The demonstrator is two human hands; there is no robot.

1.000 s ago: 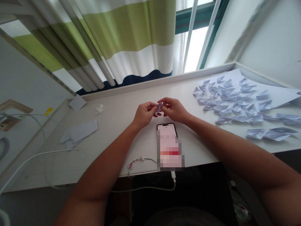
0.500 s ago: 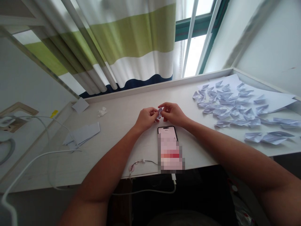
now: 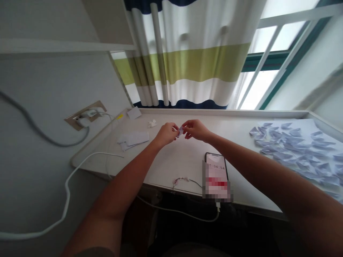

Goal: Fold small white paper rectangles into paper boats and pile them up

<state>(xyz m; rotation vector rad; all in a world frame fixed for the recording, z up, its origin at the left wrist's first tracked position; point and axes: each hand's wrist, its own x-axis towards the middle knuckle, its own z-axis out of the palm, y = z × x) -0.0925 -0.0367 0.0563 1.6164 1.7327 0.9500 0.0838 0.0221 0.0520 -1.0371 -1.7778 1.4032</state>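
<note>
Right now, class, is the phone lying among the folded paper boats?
No: the phone lies near the desk's front edge, apart from the paper boats on the right.

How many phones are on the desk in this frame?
1. The phone lies flat near the desk's front edge, under the right forearm, with a cable plugged into its near end. The left hand and right hand pinch a small folded paper beyond it.
</note>
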